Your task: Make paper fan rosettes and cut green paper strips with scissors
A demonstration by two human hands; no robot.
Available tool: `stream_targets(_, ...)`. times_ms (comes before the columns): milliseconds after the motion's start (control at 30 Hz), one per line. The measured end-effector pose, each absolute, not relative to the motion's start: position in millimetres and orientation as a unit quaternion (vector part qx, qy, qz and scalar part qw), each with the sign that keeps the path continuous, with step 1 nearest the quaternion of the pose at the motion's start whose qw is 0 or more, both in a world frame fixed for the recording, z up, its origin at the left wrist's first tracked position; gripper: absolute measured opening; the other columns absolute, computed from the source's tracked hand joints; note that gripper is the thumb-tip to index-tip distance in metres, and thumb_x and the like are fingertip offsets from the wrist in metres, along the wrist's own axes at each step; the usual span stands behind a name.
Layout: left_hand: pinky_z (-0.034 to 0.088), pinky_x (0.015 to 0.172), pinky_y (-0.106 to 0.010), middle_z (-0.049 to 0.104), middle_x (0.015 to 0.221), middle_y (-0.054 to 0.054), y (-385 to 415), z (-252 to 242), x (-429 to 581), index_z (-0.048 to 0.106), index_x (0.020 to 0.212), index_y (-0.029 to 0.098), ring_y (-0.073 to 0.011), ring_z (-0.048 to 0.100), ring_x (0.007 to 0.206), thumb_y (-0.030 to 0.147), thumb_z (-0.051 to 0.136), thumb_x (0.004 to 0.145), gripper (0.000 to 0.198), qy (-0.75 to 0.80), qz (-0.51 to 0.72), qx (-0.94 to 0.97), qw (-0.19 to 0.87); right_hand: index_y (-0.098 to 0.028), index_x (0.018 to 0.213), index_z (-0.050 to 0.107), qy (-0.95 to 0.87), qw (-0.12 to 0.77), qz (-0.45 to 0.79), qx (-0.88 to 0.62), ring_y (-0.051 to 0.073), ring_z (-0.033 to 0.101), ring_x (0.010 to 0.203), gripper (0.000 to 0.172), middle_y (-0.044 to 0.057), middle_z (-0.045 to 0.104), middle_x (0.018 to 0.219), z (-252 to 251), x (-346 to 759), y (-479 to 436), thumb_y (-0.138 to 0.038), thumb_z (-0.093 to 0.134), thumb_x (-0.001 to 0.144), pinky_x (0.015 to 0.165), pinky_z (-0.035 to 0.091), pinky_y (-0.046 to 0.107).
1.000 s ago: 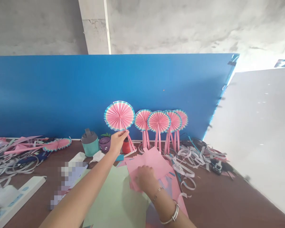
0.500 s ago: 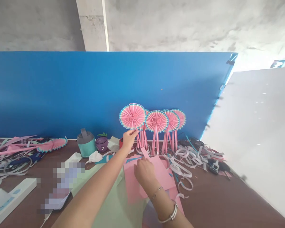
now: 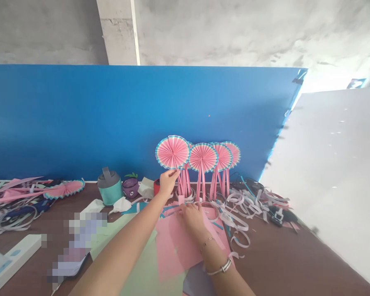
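Observation:
My left hand (image 3: pixel 169 181) is closed on a pink round paper fan (image 3: pixel 172 152) with a blue scalloped edge, pinching it just below the pleated disc. The fan stands upright in front of the blue panel. Lower and to the right, my right hand (image 3: pixel 193 218) has its fingers bent around the lower end of a pink paper strip (image 3: pixel 181 200); its fingertips are partly hidden. Under this hand lie pink paper sheets (image 3: pixel 169 246), over pale green sheets (image 3: pixel 142 263). Several more pink fans (image 3: pixel 203 158) stand upright to the right of the held one.
Behind the table stands a blue panel (image 3: pixel 111 119). Curled white paper strips (image 3: pixel 237 205) lie at the right, and a tangle of strips (image 3: pixel 15 213) at the left. A teal cup (image 3: pixel 110 190), a purple pot (image 3: pixel 130 188) and a white power strip (image 3: pixel 15 259) are also on the table.
My right hand has shifted slightly forward, its fingers now less curled under. The pink sheets beneath it have slid left and toward me. My left hand stays on the fan.

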State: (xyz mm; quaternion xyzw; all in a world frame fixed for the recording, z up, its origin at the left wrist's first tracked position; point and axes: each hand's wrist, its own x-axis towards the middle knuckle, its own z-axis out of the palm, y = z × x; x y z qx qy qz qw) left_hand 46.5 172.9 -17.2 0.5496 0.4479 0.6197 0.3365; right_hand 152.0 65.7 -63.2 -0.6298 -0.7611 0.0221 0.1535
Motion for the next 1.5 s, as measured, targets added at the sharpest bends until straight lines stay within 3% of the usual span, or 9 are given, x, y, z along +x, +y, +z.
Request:
stream_targets(133, 0.045, 0.071, -0.03, 0.072, 0.075, -0.006, 174.9, -19.5, 46.9, 0.073, 0.074, 0.013, -0.0219, 0.063, 0.076, 0.041, 0.065, 0.066, 0.031, 0.449, 0.619, 0.553, 0.331, -0.017, 0.082, 0.069, -0.733, 0.195, 0.006, -0.652, 0.027, 0.051, 0.107, 0.032, 0.014, 0.06, 0.114, -62.4, 154.1, 69.4, -0.037, 0.044, 0.088, 0.09, 0.034, 0.037)
stream_targets(267, 0.045, 0.072, -0.03, 0.072, 0.075, -0.007, 176.7, -23.2, 51.2, 0.073, 0.075, 0.012, -0.022, 0.063, 0.076, 0.042, 0.065, 0.067, 0.032, 0.449, 0.618, 0.559, 0.322, -0.015, 0.109, 0.063, -0.702, 0.192, 0.012, -0.686, 0.031, 0.038, 0.124, 0.039, 0.017, 0.048, 0.133, -74.6, 158.8, 73.8, -0.042, 0.042, 0.089, 0.094, 0.031, 0.042)
stream_targets(367, 0.045, 0.071, -0.029, 0.072, 0.076, -0.007, 177.7, -26.3, 57.6, 0.073, 0.076, 0.012, -0.0217, 0.062, 0.076, 0.042, 0.064, 0.068, 0.033, 0.448, 0.612, 0.569, 0.318, -0.012, 0.108, 0.063, -0.707, 0.18, 0.019, -0.683, 0.03, 0.038, 0.125, 0.042, 0.018, 0.056, 0.123, -80.6, 159.7, 74.5, -0.042, 0.039, 0.09, 0.096, 0.028, 0.044)
stream_targets(533, 0.045, 0.07, -0.028, 0.072, 0.076, -0.006, 180.1, -29.8, 68.5, 0.073, 0.075, 0.014, -0.0217, 0.063, 0.078, 0.041, 0.063, 0.068, 0.029, 0.453, 0.596, 0.585, 0.313, -0.013, 0.087, 0.068, -0.715, 0.208, -0.022, -0.666, 0.024, 0.054, 0.106, 0.035, 0.014, 0.067, 0.1, -77.6, 159.3, 73.7, -0.033, 0.04, 0.091, 0.095, 0.029, 0.038)
stream_targets(967, 0.041, 0.064, -0.026, 0.068, 0.062, -0.002, 189.3, -24.9, 70.1, 0.072, 0.068, 0.015, -0.021, 0.062, 0.07, 0.037, 0.063, 0.066, 0.025, 0.5, 0.533, 0.61, 0.305, -0.016, 0.067, 0.067, -0.717, 0.192, -0.015, -0.67, 0.022, 0.064, 0.078, 0.034, 0.01, 0.071, 0.075, -64.3, 157.2, 72.1, -0.025, 0.042, 0.088, 0.08, 0.033, 0.034)
stream_targets(1200, 0.04, 0.061, -0.026, 0.066, 0.057, -0.002, 196.3, -22.3, 74.2, 0.072, 0.062, 0.017, -0.0217, 0.062, 0.068, 0.036, 0.065, 0.065, 0.02, 0.512, 0.51, 0.622, 0.301, -0.016, 0.063, 0.066, -0.721, 0.192, -0.015, -0.665, 0.022, 0.064, 0.075, 0.036, 0.011, 0.071, 0.073, -63.6, 157.3, 70.4, -0.023, 0.041, 0.087, 0.078, 0.033, 0.033)
stream_targets(1500, 0.042, 0.066, -0.027, 0.069, 0.065, -0.004, 202.5, -28.0, 76.5, 0.074, 0.07, 0.017, -0.0218, 0.063, 0.072, 0.035, 0.062, 0.07, 0.022, 0.507, 0.508, 0.635, 0.286, -0.016, 0.076, 0.068, -0.722, 0.191, 0.001, -0.665, 0.022, 0.061, 0.089, 0.031, 0.01, 0.07, 0.088, -67.0, 159.9, 71.6, -0.025, 0.041, 0.089, 0.084, 0.033, 0.032)
